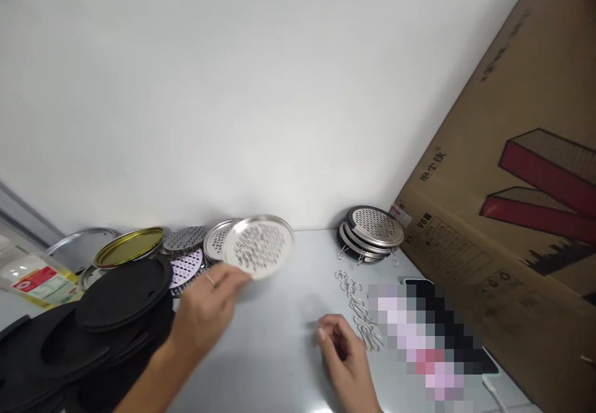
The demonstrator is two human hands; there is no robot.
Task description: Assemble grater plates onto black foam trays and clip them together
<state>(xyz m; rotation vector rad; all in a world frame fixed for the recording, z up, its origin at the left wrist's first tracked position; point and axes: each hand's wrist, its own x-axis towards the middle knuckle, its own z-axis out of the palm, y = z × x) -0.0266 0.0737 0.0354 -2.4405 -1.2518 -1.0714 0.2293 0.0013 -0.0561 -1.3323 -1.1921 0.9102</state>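
My left hand (207,304) pinches the lower edge of a round metal grater disc (261,248), tilted above the table. The disc is full of raised holes and has a smooth rim. Behind it leans a similar grater disc (216,241) near the wall. My right hand (344,360) hovers at or just over the table with fingers loosely curled and thumb against them; I see nothing in it. Beside that hand lies a row of bent wire clips (361,313). At the back right stands a stack of grater discs and black rings (375,226) with wire clips hanging from it.
Black round plates (123,295) pile up at left. Beyond them are a gold lid (129,246), a lilac perforated disc (186,270) and a labelled bottle (40,279). A large cardboard box (503,214) stands at right, with a pixelated dark device (484,357) and a white cable (496,394) before it.
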